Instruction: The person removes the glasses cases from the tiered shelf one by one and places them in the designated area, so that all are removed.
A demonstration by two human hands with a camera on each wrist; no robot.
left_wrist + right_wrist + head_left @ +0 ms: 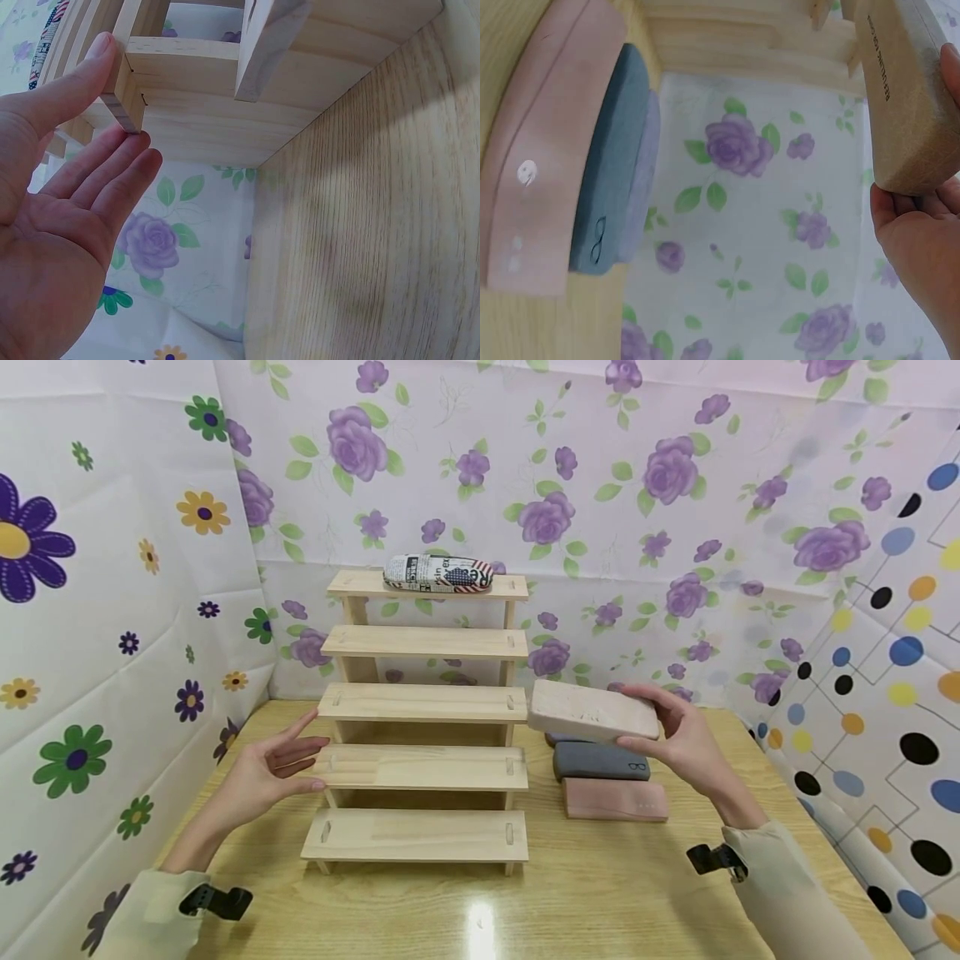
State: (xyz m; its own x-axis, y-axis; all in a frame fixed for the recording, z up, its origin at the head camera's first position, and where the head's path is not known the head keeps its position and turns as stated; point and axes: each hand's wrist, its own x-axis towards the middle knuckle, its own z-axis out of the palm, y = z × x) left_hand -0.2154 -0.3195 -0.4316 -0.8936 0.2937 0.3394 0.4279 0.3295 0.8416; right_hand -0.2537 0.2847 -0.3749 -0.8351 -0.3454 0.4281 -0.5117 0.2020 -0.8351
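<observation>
My right hand (678,743) holds a cream glasses case (588,710) by its right end, raised above other cases, thumb on the near side and fingers behind. Small dark print shows on the case (900,82) in the right wrist view. My left hand (258,772) is at the left end of the five-tier wooden stand (420,839); thumb and fingertips take one shelf's end (124,97) between them. On the top shelf lies a glasses case with newspaper-and-flag print (438,574). The lower shelves are bare.
On the table (600,893), right of the stand, lie a pink glasses case (615,799), a grey-blue one with a glasses mark (600,761) and a lavender one (643,180), side by side. Patterned cloth (675,527) hangs behind and at both sides.
</observation>
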